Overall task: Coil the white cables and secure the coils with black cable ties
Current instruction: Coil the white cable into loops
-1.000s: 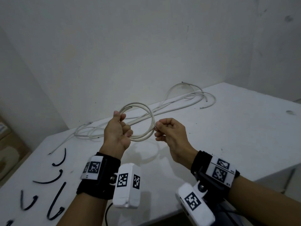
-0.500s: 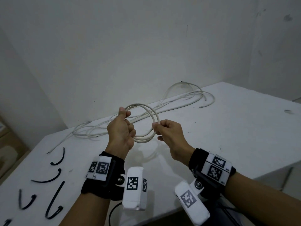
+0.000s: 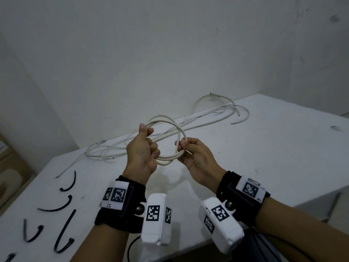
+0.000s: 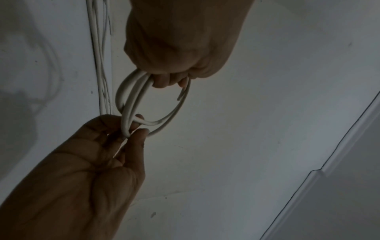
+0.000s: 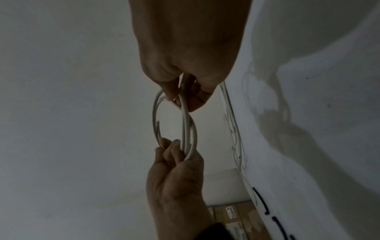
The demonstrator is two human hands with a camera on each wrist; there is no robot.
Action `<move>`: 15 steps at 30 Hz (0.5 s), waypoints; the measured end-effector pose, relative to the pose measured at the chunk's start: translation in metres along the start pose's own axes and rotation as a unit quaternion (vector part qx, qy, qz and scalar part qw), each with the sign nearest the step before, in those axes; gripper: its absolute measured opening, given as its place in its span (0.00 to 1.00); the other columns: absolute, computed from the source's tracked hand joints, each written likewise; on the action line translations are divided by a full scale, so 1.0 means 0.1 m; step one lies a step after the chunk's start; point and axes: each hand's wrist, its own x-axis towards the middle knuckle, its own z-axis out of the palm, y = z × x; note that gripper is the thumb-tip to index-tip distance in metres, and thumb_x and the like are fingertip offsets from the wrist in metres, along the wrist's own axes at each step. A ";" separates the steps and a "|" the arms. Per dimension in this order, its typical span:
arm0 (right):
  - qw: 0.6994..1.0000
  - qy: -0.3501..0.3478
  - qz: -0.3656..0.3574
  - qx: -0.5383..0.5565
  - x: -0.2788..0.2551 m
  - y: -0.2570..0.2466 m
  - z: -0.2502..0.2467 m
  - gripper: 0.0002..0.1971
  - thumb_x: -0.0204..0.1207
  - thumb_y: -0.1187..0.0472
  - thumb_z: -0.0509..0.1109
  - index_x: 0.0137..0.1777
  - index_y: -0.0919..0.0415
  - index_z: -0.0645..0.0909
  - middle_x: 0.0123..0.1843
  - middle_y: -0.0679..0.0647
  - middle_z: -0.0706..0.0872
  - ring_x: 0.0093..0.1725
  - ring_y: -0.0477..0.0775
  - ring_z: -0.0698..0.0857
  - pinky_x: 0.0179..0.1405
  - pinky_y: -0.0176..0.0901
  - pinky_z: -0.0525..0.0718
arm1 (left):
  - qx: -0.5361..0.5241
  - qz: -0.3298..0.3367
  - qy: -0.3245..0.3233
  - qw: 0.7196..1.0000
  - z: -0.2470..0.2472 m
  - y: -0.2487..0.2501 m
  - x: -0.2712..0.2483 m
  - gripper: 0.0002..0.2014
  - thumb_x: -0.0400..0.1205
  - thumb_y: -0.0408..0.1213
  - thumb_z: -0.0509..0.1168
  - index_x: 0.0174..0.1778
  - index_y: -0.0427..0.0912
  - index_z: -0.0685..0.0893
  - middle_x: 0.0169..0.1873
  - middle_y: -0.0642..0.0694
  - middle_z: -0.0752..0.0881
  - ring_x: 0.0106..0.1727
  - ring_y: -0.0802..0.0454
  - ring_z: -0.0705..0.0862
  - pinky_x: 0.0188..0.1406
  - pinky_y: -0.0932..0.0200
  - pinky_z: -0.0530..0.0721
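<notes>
A small coil of white cable (image 3: 164,118) hangs in the air over the white table (image 3: 273,148), held between both hands. My left hand (image 3: 146,132) grips the coil's left side, thumb on top and fingers curled round the loops. My right hand (image 3: 180,145) pinches the right side. In the left wrist view my left hand (image 4: 174,79) grips the coil (image 4: 131,97), and a short free end (image 4: 179,97) sticks out. The right wrist view shows my right hand (image 5: 185,99) pinching the loops (image 5: 187,128). Several black cable ties (image 3: 65,204) lie at the table's front left.
More loose white cables (image 3: 207,118) stretch along the table's back edge by the wall. Cardboard boxes (image 3: 11,167) stand on the floor left of the table. The table's right corner and its front edge are near my forearms.
Both hands keep hold of the coil. They have come slightly closer together and a little higher, and the right hand's pinch has shifted along the coil's right side.
</notes>
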 end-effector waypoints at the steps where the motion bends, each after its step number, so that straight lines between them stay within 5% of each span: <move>1: 1.000 -0.007 0.017 0.019 0.00 0.00 0.00 0.03 0.78 0.68 0.67 0.46 0.60 0.76 0.38 0.58 0.85 0.30 0.48 0.83 0.37 0.41 0.84 | -0.001 -0.002 0.000 1.000 0.00 0.00 0.00 0.16 0.86 0.49 0.59 0.39 0.41 0.79 0.13 0.56 0.59 0.13 0.61 0.57 0.10 0.68 0.56; 5: 0.998 -0.015 0.055 0.031 -0.01 -0.02 0.01 0.05 0.81 0.58 0.64 0.47 0.58 0.79 0.33 0.52 0.79 0.28 0.46 0.75 0.35 0.39 0.76 | 0.012 -0.016 -0.010 1.000 0.01 -0.03 -0.01 0.16 0.86 0.49 0.59 0.39 0.40 0.79 0.13 0.56 0.59 0.13 0.61 0.56 0.10 0.67 0.55; 10: 0.986 0.032 -0.015 -0.165 -0.05 -0.02 0.06 0.16 0.84 0.47 0.58 0.43 0.58 0.77 0.28 0.49 0.72 0.28 0.47 0.68 0.33 0.38 0.69 | 0.051 -0.046 -0.022 0.997 -0.01 -0.05 -0.01 0.16 0.85 0.47 0.61 0.39 0.38 0.79 0.13 0.55 0.59 0.13 0.60 0.57 0.10 0.67 0.56; 13: 0.971 0.015 -0.038 -0.235 -0.03 -0.03 0.02 0.13 0.80 0.47 0.64 0.50 0.57 0.73 0.35 0.51 0.76 0.31 0.47 0.74 0.30 0.37 0.73 | 0.082 -0.049 -0.031 0.995 -0.02 0.00 0.00 0.15 0.84 0.46 0.63 0.37 0.39 0.80 0.13 0.55 0.59 0.13 0.60 0.56 0.10 0.68 0.54; 15: 0.955 0.008 -0.063 -0.288 -0.01 -0.08 -0.01 0.20 0.76 0.49 0.71 0.62 0.53 0.70 0.47 0.53 0.78 0.40 0.48 0.80 0.33 0.37 0.78 | 0.124 -0.053 -0.039 0.990 -0.03 0.05 -0.01 0.14 0.82 0.45 0.64 0.35 0.39 0.81 0.13 0.55 0.59 0.13 0.59 0.55 0.12 0.69 0.52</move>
